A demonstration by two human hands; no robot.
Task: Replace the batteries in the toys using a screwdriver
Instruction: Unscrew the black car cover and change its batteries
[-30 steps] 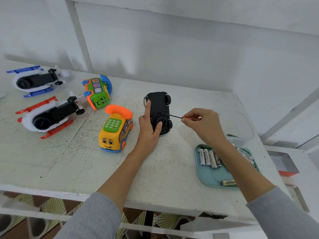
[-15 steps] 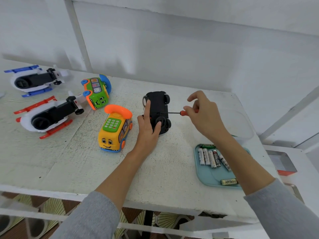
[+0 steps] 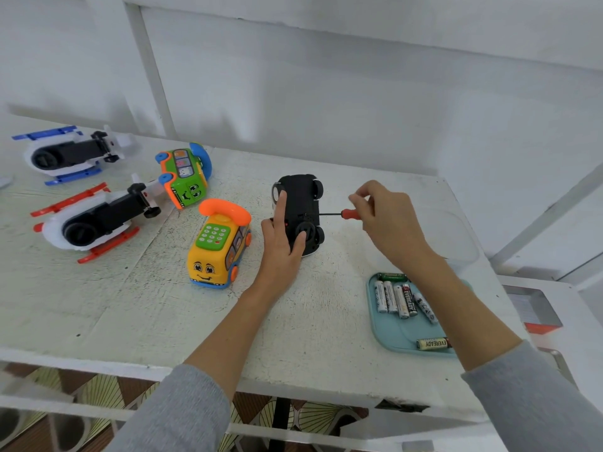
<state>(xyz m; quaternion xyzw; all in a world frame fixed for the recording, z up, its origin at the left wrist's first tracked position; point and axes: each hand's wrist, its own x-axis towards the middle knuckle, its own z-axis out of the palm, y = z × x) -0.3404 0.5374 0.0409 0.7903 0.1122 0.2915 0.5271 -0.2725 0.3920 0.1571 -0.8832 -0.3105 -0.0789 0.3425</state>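
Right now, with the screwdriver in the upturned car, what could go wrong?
The screwdriver is pinched only at its handle by the right hand, so the tip may slip off the screw. The black car rests upside down under the left hand and could rock. A freed screw might roll off the table.

The one word that reads clearly is "EVEREADY". It stands in white letters along the dark battery [image 3: 409, 300] lying in the row at the far end of the blue tray [image 3: 388, 334], and again in dark letters on the gold battery [image 3: 434, 343] lying alone at the tray's near edge. The other batteries in the row carry print too small to make out.
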